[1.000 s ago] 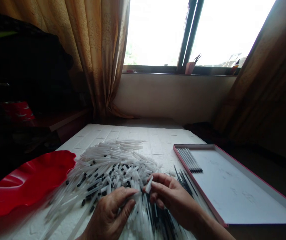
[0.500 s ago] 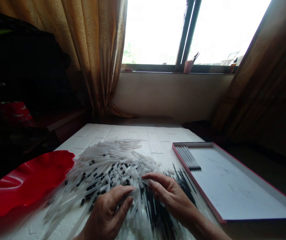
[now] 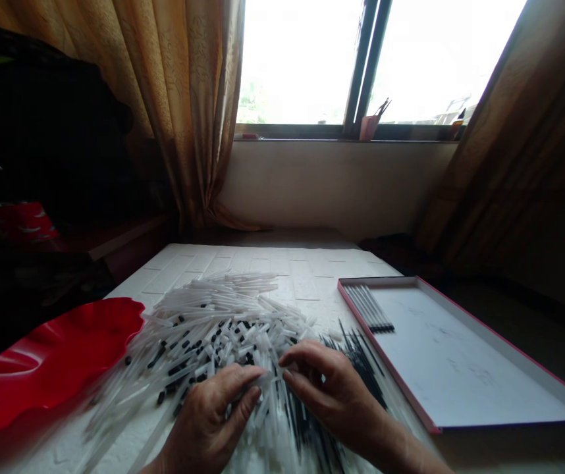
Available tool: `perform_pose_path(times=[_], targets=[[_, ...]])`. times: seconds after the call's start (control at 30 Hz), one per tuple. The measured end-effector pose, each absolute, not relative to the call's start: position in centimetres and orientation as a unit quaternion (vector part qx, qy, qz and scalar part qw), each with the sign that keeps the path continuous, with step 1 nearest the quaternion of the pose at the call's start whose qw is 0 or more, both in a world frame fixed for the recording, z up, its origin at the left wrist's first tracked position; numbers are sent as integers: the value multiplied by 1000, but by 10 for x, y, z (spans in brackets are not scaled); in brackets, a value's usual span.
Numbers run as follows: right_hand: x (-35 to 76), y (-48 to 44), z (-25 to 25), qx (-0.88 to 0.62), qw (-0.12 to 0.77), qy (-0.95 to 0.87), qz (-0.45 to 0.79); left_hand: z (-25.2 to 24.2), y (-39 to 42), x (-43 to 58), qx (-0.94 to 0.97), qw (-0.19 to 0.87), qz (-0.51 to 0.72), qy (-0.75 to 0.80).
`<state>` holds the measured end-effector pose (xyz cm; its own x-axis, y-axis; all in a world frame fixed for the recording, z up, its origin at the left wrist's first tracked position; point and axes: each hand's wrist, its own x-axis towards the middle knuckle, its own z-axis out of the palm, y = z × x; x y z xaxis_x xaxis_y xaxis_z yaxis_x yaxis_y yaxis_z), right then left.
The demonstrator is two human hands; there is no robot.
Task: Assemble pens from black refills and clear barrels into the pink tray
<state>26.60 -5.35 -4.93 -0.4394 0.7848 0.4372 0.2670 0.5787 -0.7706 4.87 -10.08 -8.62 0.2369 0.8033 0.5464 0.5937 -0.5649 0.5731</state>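
My left hand [image 3: 216, 411] is closed, thumb and forefinger pinching a small clear plastic tube [image 3: 265, 376] whose far end points toward the other hand. Facing it, my right hand [image 3: 324, 378] has its thumb and forefinger curved with a small gap between the tips, and nothing shows plainly in them. Below and around both hands lie short clear tubes [image 3: 247, 337], small black plugs [image 3: 161, 397] and long thin black refills [image 3: 361, 359]. Longer clear pen barrels [image 3: 223, 296] are heaped behind.
On the right sits a shallow red-edged box lid [image 3: 465, 359] with a row of pens [image 3: 369, 308] at its far left corner. A wavy red bowl [image 3: 65, 349] stands left of the heap. The white table [image 3: 302, 263] backs onto a wall below a window.
My right thumb and forefinger have parted from their pinch, and that hand has shifted slightly left. My left hand stays almost in place with the clear tube. The view has shifted a little.
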Motion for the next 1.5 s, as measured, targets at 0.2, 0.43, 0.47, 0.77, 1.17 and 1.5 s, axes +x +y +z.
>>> perform_pose_path(times=[0.2,0.43,0.47,0.77,1.17,1.5], targets=[[265,-56,-49,-319,401,-809,290,-91,-102,49,788,122,408,444],[265,-57,-48,-303,410,-812,283,-88,-101,50,786,131,403,450],[264,-57,-48,-299,411,-813,284,-87,-101,51,787,134,402,449],[265,-54,-56,-303,404,-833,224,-77,-102,53,795,106,402,441],[265,-54,-55,-235,410,-861,187,-75,-103,54,808,115,366,448],[266,-53,-56,-196,407,-880,148,-80,-100,53,818,99,354,442]])
